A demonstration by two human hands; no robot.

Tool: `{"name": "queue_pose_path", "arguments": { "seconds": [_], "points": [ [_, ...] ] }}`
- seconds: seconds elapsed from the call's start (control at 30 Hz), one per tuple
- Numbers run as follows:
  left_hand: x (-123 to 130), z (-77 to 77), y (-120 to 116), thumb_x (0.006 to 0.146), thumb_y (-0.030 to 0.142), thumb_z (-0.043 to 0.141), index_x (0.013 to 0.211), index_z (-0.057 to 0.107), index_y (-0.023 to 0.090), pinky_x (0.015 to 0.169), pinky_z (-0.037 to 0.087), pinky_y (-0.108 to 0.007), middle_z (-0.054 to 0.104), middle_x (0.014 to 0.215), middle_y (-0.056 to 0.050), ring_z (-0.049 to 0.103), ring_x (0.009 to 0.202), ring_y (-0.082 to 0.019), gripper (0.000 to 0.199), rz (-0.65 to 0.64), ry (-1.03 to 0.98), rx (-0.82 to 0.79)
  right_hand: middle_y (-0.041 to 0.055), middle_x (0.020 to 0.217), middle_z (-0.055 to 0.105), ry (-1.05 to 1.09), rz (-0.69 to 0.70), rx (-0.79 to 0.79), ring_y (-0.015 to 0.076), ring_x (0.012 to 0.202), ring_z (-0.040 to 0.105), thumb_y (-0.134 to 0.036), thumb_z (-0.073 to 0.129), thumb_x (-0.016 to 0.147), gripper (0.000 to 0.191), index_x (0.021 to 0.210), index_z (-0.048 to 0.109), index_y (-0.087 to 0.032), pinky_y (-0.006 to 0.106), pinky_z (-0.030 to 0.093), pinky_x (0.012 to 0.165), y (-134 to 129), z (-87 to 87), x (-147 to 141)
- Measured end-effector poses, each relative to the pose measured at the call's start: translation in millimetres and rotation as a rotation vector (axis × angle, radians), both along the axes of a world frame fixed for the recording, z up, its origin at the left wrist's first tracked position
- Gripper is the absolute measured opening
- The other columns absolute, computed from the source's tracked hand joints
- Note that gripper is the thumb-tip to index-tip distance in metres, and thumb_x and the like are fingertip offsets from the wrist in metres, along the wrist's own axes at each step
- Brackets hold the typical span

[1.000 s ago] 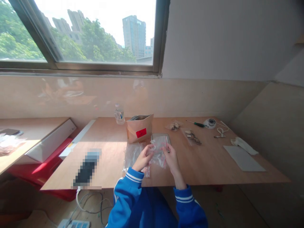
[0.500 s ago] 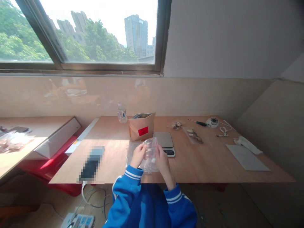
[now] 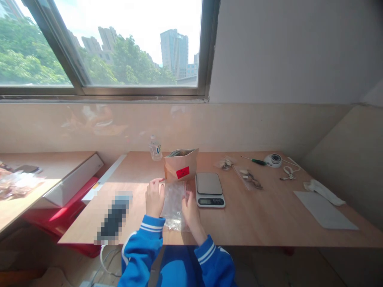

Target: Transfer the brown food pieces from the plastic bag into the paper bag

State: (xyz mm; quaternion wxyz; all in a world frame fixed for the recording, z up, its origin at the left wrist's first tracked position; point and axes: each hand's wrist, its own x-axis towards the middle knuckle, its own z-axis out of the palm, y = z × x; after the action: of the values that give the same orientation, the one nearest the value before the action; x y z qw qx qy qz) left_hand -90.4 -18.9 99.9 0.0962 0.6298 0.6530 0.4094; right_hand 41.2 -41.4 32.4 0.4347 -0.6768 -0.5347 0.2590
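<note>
Brown wood-look table in front of you, shoved up to a glossy tan wall panel, daylight from the window upper left. Clear plastic bags lie flat near your edge of it, between your hands; count not readable, red strip showing at the far right end. Your left hand is at their left side, fingers loosely spread, thumb apart, nothing visibly clamped. Your right hand is at their right side, fingers curled at the edge; can't tell whether they pinch plastic. Main obstacle: kraft pouch standing upright with mouth open, red label facing you, right behind the bags. Kitchen scale sits close on the right of your right hand, pan bare. Bottle behind-left of the pouch. Past the scale: two small bags of brownish pieces, one farther back, one nearer; then screwdriver, dome camera, its white cable. Far right: grey sheet with white cloth by its back edge. Left: pixelated dark object, white lead dropping off the edge. Red seat beyond, partly under the neighbouring table.
</note>
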Motion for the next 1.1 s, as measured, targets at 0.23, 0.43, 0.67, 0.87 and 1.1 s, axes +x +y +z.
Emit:
{"name": "queue_pose_path", "arguments": {
  "seconds": [0.23,0.43,0.67,0.87,1.1],
  "points": [
    [53.4,-83.3,-9.6,0.084,0.011,0.035,0.123,0.054,0.021,0.107,0.027,-0.046,0.048,0.135,-0.008,0.039,0.127,-0.025,0.045,-0.244,0.465,-0.170,0.0110,0.093,0.059,-0.137,-0.105,0.337,0.0212,0.086,0.057,-0.029,0.032,0.089,0.029,0.096,0.057,-0.017,0.034,0.045,0.078,9.5,13.1,84.6],
    [58.6,-107.6,-9.8,0.086,0.014,0.031,0.138,0.038,0.022,0.111,0.018,-0.046,0.036,0.144,-0.005,0.028,0.135,-0.023,0.052,-0.272,0.556,-0.237,0.0253,0.113,0.050,-0.547,-0.503,0.143,0.0338,0.105,0.045,-0.019,0.044,0.078,0.035,0.107,0.056,-0.005,0.046,0.035,0.087,58.3,-4.7,206.8],
    [56.7,-99.1,-11.3,0.087,0.014,0.032,0.133,0.045,0.025,0.110,0.021,-0.047,0.040,0.142,-0.003,0.034,0.132,-0.023,0.049,-0.244,0.438,-0.250,0.0183,0.107,0.056,-0.653,-0.491,0.067,0.0297,0.096,0.050,-0.017,0.038,0.077,0.032,0.096,0.064,-0.011,0.040,0.036,0.080,59.8,-21.1,281.7],
    [62.8,-85.1,-9.6,0.077,0.004,0.039,0.114,0.062,0.020,0.110,0.021,-0.047,0.057,0.125,-0.012,0.048,0.120,-0.028,0.046,-0.203,0.300,-0.228,0.0148,0.086,0.067,-0.416,-0.457,0.135,0.0266,0.078,0.059,-0.032,0.041,0.080,0.033,0.090,0.066,-0.013,0.038,0.041,0.072,20.7,6.5,272.5],
    [110.0,-19.9,-37.9,0.087,0.032,0.043,0.124,0.049,0.017,0.104,0.035,-0.041,0.051,0.131,-0.011,0.045,0.123,-0.023,0.040,-0.468,-0.421,-0.122,0.0099,0.090,0.069,0.490,-0.251,0.235,0.0225,0.083,0.064,-0.047,0.065,0.068,0.039,0.091,0.063,-0.015,0.032,0.049,0.070,-44.7,69.7,184.1]
  ]
}}
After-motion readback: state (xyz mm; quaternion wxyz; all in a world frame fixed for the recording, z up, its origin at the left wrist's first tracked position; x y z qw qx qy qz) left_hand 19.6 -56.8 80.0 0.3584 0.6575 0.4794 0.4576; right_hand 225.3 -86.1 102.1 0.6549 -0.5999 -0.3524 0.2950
